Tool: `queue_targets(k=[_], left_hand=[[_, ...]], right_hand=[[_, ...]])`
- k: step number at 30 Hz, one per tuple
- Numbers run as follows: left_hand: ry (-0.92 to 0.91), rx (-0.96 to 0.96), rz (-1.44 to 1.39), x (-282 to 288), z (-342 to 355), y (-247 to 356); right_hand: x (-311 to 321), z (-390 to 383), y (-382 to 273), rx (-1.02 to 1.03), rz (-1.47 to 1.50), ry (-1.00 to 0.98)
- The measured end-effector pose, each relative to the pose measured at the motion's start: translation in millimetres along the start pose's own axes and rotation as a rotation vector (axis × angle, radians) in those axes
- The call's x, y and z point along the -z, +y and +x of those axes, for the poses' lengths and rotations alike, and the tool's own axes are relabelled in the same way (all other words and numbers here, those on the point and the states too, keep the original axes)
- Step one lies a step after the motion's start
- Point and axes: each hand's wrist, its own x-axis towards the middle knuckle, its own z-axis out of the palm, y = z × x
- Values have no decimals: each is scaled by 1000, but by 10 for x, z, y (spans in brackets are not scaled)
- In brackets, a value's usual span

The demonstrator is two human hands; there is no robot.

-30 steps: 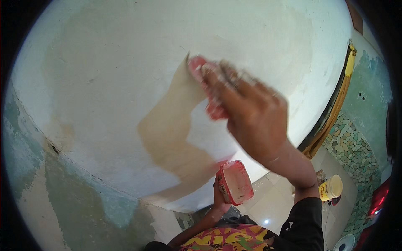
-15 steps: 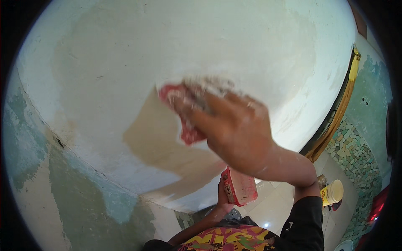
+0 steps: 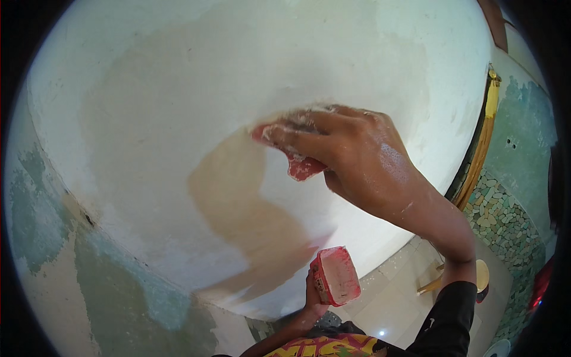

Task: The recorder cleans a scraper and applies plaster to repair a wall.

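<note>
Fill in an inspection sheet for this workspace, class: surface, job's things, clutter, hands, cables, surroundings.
Surface: white wall, smooth white coat with a tan patch; bare green below left.
Job's things: red scraper pressed on the wall; red putty-laden blade held lower down.
Clutter: small yellowish container on the floor.
Hands: right hand grips the scraper; left hand holds the blade.
Cables: nothing seen.
Surroundings: yellow frame, pebble-tiled wall, pale floor.
</note>
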Motion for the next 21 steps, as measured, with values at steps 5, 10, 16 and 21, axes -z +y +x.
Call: queue_targets(k=[5, 10, 16, 21], left_hand=[[-46, 70, -32, -145, 26, -41], [-19, 80, -47, -107, 60, -127], [-32, 65, -51, -316, -74, -61], [-46, 38, -35, -330, -141, -135]], right_hand=[[264, 261, 490, -25, 84, 90], [65, 509, 982, 246, -174, 298], [17, 180, 736, 115, -156, 114], [234, 462, 726, 105, -71, 197]])
